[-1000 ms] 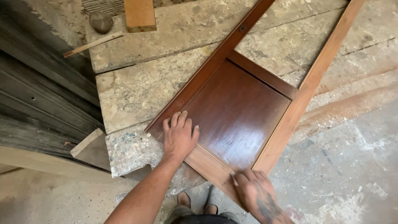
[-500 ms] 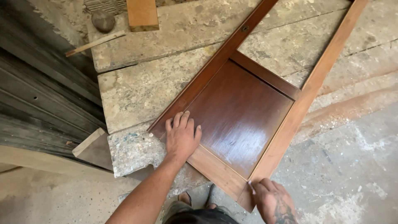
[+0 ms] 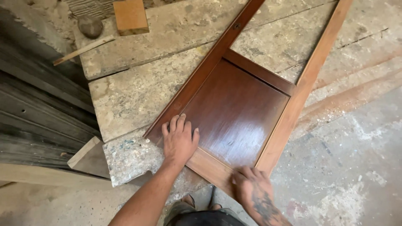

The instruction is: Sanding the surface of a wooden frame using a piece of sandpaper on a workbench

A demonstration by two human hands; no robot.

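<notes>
Both hands down on the door frame, working that bottom rail

Your left hand [image 3: 179, 141] lies flat with fingers spread on the near-left corner of the wooden door frame [image 3: 251, 104], which sits slantwise across the pale stone surface [image 3: 125, 96] with its near corner hanging off the edge. Your right hand [image 3: 251, 190] is on the frame's bottom rail just right of the left one, fingers curled and pressing down; can't tell if that grip is closed around anything, nothing shows under it. Looks like a rubbing or sanding pass on the rail, so the left hand's job is pinning the frame. Beyond the frame's far-left side sit a wood block [image 3: 130, 16], a thin stick [image 3: 83, 49] and a round stone [image 3: 90, 26]. No containers anywhere here.
</notes>
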